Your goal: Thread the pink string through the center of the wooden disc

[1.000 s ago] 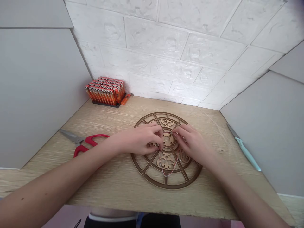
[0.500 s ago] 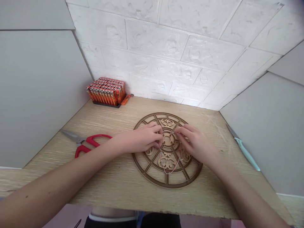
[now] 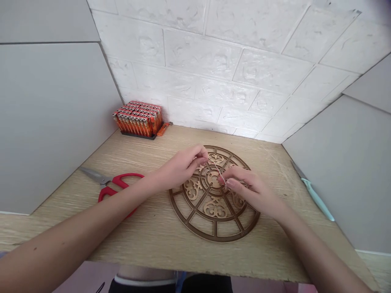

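Observation:
A round brown wooden fretwork disc (image 3: 214,228) with carved scrolls lies flat on the wooden table (image 3: 143,228). My left hand (image 3: 183,165) hovers over its upper left part, fingers pinched on one end of a thin red thread (image 3: 218,171). My right hand (image 3: 247,187) rests over the disc's centre and right side, thumb and forefinger pinched on the thread's other end. The thread runs taut between the two hands, just above the disc's central ring.
Red-handled scissors (image 3: 114,183) lie on the table to the left. A tray of orange lighters (image 3: 137,118) stands at the back left by the white brick wall, one loose lighter (image 3: 163,129) beside it. A pale green-handled knife (image 3: 314,193) rests along the right panel.
The slack loop of thread that hung over the disc's lower half has been drawn up tight. My left hand rose and moved back from the disc's centre; my right stayed near the middle.

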Demonstrator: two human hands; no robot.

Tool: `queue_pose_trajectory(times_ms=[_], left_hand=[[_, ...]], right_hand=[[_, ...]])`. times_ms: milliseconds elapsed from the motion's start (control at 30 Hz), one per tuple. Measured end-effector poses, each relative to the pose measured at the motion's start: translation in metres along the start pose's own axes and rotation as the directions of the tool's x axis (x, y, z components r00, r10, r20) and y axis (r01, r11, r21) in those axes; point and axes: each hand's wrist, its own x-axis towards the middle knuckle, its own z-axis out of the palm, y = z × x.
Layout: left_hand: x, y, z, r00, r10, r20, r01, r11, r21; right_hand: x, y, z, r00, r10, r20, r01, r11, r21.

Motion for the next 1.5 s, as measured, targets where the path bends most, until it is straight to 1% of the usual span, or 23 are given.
queue_pose_trajectory(times_ms=[100, 167, 300, 433, 533, 633, 800, 933, 1033, 1133, 1233, 1300, 1367, 1433, 1500], left_hand=[[0.0, -0.002, -0.002, 0.994, -0.005, -0.111, 0.001, 0.999, -0.041], [0.0, -0.002, -0.002, 0.986, -0.014, -0.168, 0.004, 0.998, -0.057], [0.001, 0.0, -0.004, 0.958, -0.041, -0.283, 0.025, 0.998, -0.062], [0.002, 0.0, -0.007, 0.915, -0.052, -0.4, 0.031, 0.998, -0.058], [0.003, -0.001, -0.01, 0.888, -0.051, -0.458, 0.038, 0.999, -0.037], [0.003, -0.003, -0.011, 0.882, -0.053, -0.468, 0.067, 0.998, 0.014], [0.001, -0.007, -0.01, 0.896, -0.031, -0.442, 0.112, 0.981, 0.158], [0.0, -0.012, -0.009, 0.916, -0.038, -0.399, 0.153, 0.953, 0.261], [0.0, -0.014, -0.008, 0.933, -0.033, -0.359, 0.155, 0.936, 0.315], [-0.001, -0.015, -0.006, 0.966, -0.024, -0.258, 0.114, 0.934, 0.339], [0.0, -0.015, -0.005, 0.993, -0.018, -0.113, 0.044, 0.972, 0.23], [0.001, -0.016, -0.005, 0.998, -0.011, -0.057, 0.021, 0.984, 0.175], [0.001, -0.015, -0.006, 1.0, -0.002, -0.028, 0.007, 0.985, 0.171], [0.002, -0.012, -0.007, 1.0, 0.018, 0.01, -0.019, 0.985, 0.174], [0.003, -0.009, -0.008, 0.997, 0.051, 0.056, -0.059, 0.987, 0.149]], right_hand=[[-0.001, -0.002, -0.001, 0.998, 0.012, 0.069, -0.017, 0.998, 0.066], [-0.001, -0.001, -0.002, 0.995, 0.026, 0.094, -0.036, 0.994, 0.108], [-0.001, 0.003, -0.003, 0.994, 0.065, 0.085, -0.078, 0.984, 0.16], [-0.001, 0.007, -0.006, 0.993, 0.095, 0.075, -0.11, 0.966, 0.234], [-0.002, 0.009, -0.008, 0.992, 0.114, 0.058, -0.126, 0.955, 0.27], [-0.005, 0.012, -0.009, 0.992, 0.122, 0.035, -0.127, 0.945, 0.302], [-0.009, 0.016, -0.012, 0.99, 0.135, 0.025, -0.133, 0.896, 0.423], [-0.01, 0.019, -0.013, 0.994, 0.112, -0.005, -0.091, 0.832, 0.548], [-0.009, 0.02, -0.012, 0.994, 0.105, -0.041, -0.063, 0.82, 0.569], [-0.008, 0.019, -0.01, 0.992, 0.104, -0.075, -0.044, 0.824, 0.566], [-0.006, 0.018, -0.008, 0.992, 0.111, -0.057, -0.059, 0.823, 0.566], [-0.004, 0.018, -0.007, 0.992, 0.124, -0.027, -0.088, 0.829, 0.553], [-0.002, 0.02, -0.005, 0.991, 0.134, -0.027, -0.102, 0.856, 0.507], [0.0, 0.022, -0.003, 0.989, 0.134, -0.064, -0.096, 0.905, 0.414], [0.001, 0.024, 0.0, 0.985, 0.125, -0.118, -0.089, 0.957, 0.275]])
